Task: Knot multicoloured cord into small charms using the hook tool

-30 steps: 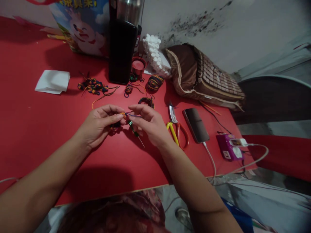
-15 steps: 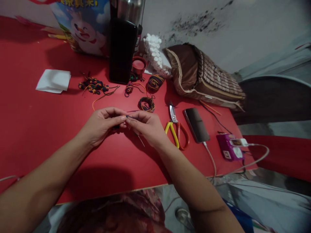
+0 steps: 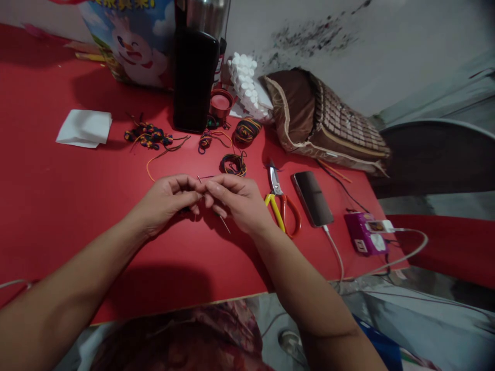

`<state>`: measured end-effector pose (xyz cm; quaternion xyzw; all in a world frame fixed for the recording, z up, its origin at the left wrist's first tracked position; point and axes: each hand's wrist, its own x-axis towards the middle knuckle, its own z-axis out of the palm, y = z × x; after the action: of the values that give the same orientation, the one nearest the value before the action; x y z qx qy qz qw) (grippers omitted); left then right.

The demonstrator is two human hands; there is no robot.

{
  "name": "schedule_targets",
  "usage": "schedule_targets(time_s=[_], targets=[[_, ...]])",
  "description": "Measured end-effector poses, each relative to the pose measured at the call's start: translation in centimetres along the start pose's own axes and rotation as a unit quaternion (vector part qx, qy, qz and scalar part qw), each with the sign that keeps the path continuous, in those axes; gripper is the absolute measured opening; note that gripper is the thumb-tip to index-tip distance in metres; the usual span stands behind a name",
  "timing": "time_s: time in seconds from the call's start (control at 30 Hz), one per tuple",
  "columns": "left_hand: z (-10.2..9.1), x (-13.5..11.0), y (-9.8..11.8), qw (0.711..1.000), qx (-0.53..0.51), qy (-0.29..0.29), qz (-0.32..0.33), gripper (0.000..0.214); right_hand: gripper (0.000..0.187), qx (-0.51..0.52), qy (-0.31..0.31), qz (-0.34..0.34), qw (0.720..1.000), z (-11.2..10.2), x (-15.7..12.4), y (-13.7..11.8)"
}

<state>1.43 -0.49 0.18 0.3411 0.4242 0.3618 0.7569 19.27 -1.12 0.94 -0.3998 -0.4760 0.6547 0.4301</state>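
Observation:
My left hand [image 3: 170,200] is closed in a pinch, with a small piece of dark yarn work [image 3: 186,209] mostly hidden under its fingers. A thin needle tip [image 3: 198,179] pokes up between the two hands. My right hand [image 3: 236,200] touches the left at the fingertips, thumb and forefinger pressed together. From beneath its fingers a thin metal needle [image 3: 225,224] slants down to the right. Just beyond the hands lies a loose coil of multicoloured yarn [image 3: 233,165], and behind that a wound yarn ball [image 3: 247,131]. What exactly sits between the fingertips is too small to make out.
Yellow-and-red-handled scissors [image 3: 279,201] and a charging phone [image 3: 312,198] lie right of my hands. Beyond are a braided yarn bundle [image 3: 149,136], a folded white paper [image 3: 84,129], an upright black phone [image 3: 195,82] and a brown cushion [image 3: 328,118]. A purple box [image 3: 365,234] sits near the table's right edge.
My right fingers have shifted up over the left fingertips, and the needle tip now shows above them. The dark strand stretched between the thumbs is no longer visible.

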Motion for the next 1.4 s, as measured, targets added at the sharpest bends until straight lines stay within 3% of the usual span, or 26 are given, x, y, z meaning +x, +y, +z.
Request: schedule_targets(time_s=[0.27, 0.37, 0.47, 0.57, 0.9, 1.17, 1.4], targets=[[-0.2, 0.0, 0.0, 1.000, 0.009, 0.016, -0.002, 0.023, 0.033, -0.034, 0.029, -0.001, 0.999, -0.7, -0.2, -0.6], [-0.1, 0.0, 0.1, 1.000, 0.012, 0.016, -0.003, 0.022, 0.032, -0.125, 0.051, -0.053, 0.989, -0.7, -0.3, -0.4], [-0.1, 0.0, 0.0, 1.000, 0.008, 0.013, -0.001, 0.020, 0.015, -0.245, 0.057, -0.122, 0.960, -0.8, -0.4, 0.0], [-0.2, 0.1, -0.1, 1.000, 0.004, 0.010, 0.001, 0.019, 0.020, -0.300, 0.057, -0.130, 0.943, -0.9, -0.5, 0.1], [0.1, 0.0, 0.0, 1.000, 0.022, 0.006, -0.011, 0.011, 0.023, -0.349, 0.077, -0.158, 0.921, 0.2, -1.2, 0.1], [-0.1, 0.1, -0.2, 0.999, 0.026, -0.003, -0.024, 0.018, 0.038, -0.251, 0.110, -0.093, 0.957, -0.7, -0.3, 0.6], [-0.3, 0.2, -0.3, 1.000, 0.005, -0.015, -0.003, 0.016, 0.042, -0.243, 0.116, -0.097, 0.958, -0.7, -0.2, 0.6]])
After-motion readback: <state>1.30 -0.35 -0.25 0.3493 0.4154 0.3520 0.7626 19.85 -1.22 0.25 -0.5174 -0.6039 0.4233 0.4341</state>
